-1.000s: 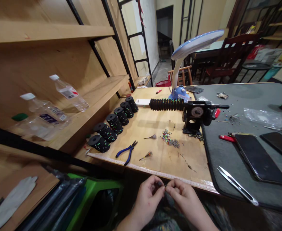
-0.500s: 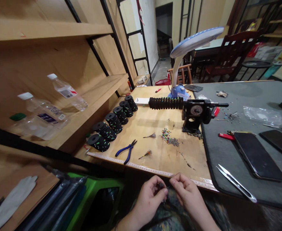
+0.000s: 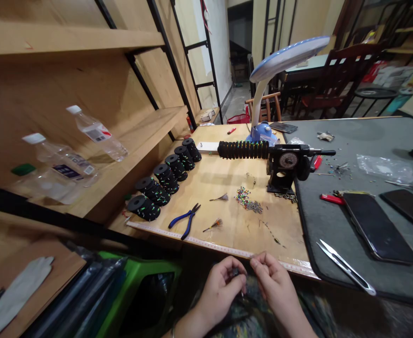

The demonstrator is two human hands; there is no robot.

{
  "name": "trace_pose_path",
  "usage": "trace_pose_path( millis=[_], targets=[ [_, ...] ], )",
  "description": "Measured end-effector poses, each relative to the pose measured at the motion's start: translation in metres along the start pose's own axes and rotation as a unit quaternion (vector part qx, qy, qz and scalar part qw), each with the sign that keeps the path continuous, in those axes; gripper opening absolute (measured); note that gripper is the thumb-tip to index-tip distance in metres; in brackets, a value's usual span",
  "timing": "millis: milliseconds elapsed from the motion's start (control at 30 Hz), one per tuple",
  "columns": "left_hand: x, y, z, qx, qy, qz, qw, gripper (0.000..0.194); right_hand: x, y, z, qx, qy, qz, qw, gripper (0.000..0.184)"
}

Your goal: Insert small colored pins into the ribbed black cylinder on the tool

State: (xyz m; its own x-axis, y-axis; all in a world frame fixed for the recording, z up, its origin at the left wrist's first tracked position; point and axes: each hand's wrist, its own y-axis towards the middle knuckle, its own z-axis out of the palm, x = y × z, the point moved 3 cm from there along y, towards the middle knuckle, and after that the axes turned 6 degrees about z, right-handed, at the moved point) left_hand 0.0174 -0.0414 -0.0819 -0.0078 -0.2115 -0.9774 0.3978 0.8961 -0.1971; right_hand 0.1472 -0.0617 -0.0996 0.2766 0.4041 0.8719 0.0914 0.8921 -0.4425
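My left hand (image 3: 224, 287) is closed in front of the table's edge, fingers curled. A small dark piece shows between its thumb and fingers, with a thin pale bit below, too small to name. Close beside it, my right hand (image 3: 271, 277) pinches thumb against forefinger; whatever is between them is hidden or too fine to see. On the wood ahead lie a pile of small coloured beads and metal bits (image 3: 248, 201), a short beaded line (image 3: 271, 233), two feathery-ended pieces, the nearer one orange-tipped (image 3: 213, 225), and blue-handled pliers (image 3: 185, 220).
Black spools (image 3: 143, 207) stand in a row at left. A black winding device (image 3: 286, 166) carries a wrapped rod, with a blue desk lamp (image 3: 263, 129) behind. On the grey mat (image 3: 319, 220) lie thread snips (image 3: 347, 267) and phones (image 3: 378, 227). A measuring tape (image 3: 192, 240) lines the front edge.
Both hands stay nearly in place, close together. The right hand has shifted very slightly to the right; the grips look the same. The view has moved a little.
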Motion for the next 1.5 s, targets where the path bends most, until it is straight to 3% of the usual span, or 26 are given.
trace_pose_path(
  millis=[367,533,700,800,967,1300,1500],
  targets=[
    [0.003,0.003,-0.002,-0.031,0.074,0.044,0.996,0.01,-0.002,-0.002,0.005,0.002,-0.03,-0.005,1.0,0.052],
    [0.004,0.003,0.0,-0.038,0.064,0.03,0.997,0.016,-0.005,-0.001,0.003,0.021,-0.048,-0.014,0.999,0.045],
    [-0.001,0.003,-0.005,-0.046,0.049,0.037,0.997,0.016,0.004,0.001,-0.004,0.034,-0.138,-0.075,0.987,0.029],
    [-0.007,0.004,-0.011,-0.05,0.016,0.043,0.998,0.021,0.009,0.0,-0.006,0.05,-0.213,-0.076,0.973,0.024],
    [-0.013,0.007,-0.016,-0.034,-0.006,0.036,0.999,0.021,0.013,-0.005,-0.005,0.038,-0.236,-0.105,0.965,0.022],
    [-0.006,0.014,-0.016,-0.092,0.015,0.066,0.993,0.029,0.008,-0.002,-0.012,0.008,-0.26,-0.135,0.956,0.016],
    [-0.008,0.019,-0.029,-0.156,0.029,0.101,0.982,0.03,0.015,-0.003,-0.018,-0.008,-0.259,-0.127,0.957,0.017]
  ],
)
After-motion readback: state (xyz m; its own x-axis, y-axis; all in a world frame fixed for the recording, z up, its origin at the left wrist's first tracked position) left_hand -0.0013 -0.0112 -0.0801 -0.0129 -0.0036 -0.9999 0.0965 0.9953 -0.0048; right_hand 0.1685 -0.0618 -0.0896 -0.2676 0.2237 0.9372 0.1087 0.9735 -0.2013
